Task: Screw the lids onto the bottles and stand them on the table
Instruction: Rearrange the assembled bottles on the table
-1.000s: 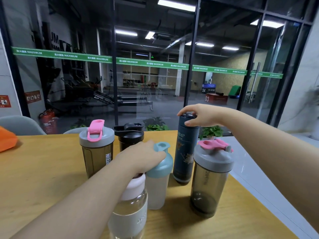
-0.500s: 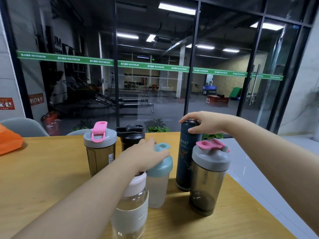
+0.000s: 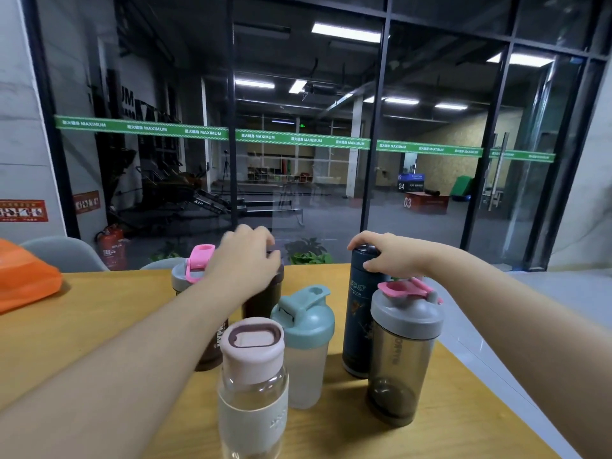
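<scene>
Left hand: the left hand (image 3: 246, 260) reaches across to the black-lidded dark shaker bottle (image 3: 263, 298) at the back of the group; its fingers (image 3: 265, 235) curl down over the lid, which the hand mostly hides.
Right hand: the right hand (image 3: 392, 255) rests on top of the tall dark blue cylindrical flask (image 3: 356, 323); its fingers (image 3: 359, 240) are wrapped round the black cap, thumb on the near side.
Near bottles: a clear glass bottle with a pale pink lid and a grey sleeve (image 3: 253, 392) stands upright at the front; just behind it stands a frosted shaker with a teal flip lid (image 3: 306, 342), lid on.
Right side: a smoky grey shaker with a grey lid and pink flip tab (image 3: 402, 352) stands upright just beside the blue flask, near the counter's right edge.
Left rear: a brown-tinted shaker with a grey lid and pink clasp (image 3: 190, 273) stands upright, partly behind the left forearm.
Counter: the wooden counter (image 3: 99, 326) carries all six bottles in a close group.
Elsewhere: an orange plastic bag (image 3: 23, 279) lies at the far left edge, well apart from the bottles.
</scene>
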`<state>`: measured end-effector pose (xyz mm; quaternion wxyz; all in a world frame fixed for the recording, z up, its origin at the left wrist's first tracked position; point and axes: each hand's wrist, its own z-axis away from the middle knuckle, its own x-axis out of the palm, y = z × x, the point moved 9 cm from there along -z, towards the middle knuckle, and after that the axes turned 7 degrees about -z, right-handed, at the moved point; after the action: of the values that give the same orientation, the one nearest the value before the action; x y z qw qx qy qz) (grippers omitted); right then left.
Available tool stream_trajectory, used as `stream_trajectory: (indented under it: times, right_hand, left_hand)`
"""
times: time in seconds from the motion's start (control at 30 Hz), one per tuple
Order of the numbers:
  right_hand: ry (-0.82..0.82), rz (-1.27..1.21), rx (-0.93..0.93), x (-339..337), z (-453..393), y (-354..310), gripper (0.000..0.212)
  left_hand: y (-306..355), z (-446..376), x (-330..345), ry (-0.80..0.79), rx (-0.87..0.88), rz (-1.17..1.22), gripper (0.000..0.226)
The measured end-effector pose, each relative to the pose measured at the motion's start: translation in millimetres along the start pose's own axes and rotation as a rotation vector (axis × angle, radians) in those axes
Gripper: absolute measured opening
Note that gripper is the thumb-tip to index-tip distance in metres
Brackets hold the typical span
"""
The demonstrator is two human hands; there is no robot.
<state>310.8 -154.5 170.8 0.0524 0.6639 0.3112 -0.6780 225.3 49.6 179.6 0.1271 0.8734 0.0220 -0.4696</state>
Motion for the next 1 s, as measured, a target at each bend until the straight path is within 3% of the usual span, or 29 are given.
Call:
stream_trajectory:
  times: [0.17,0.4,0.63,1.0]
  right_hand:
    - [0.073,-0.014,-0.034,1,3,-3,0.037]
    - [0.149,0.023,-0.006,0,0,-4,0.046]
    - [0.347,-0.042,-0.102,-14,19,-25,0.055]
    - [0.348,-0.056,-0.211,-17,41,-56,0.050]
  left_hand:
    - [-57,1,-1,0.006,-0.191,-0.222,0.046]
    - [-92,9,37,-0.157,-0.370,-0.128,0.062]
    - [-89,17,35,0.025,-0.320,-0.192,0.042]
    - [-105,23,14,0.177,-0.397,0.195,0.042]
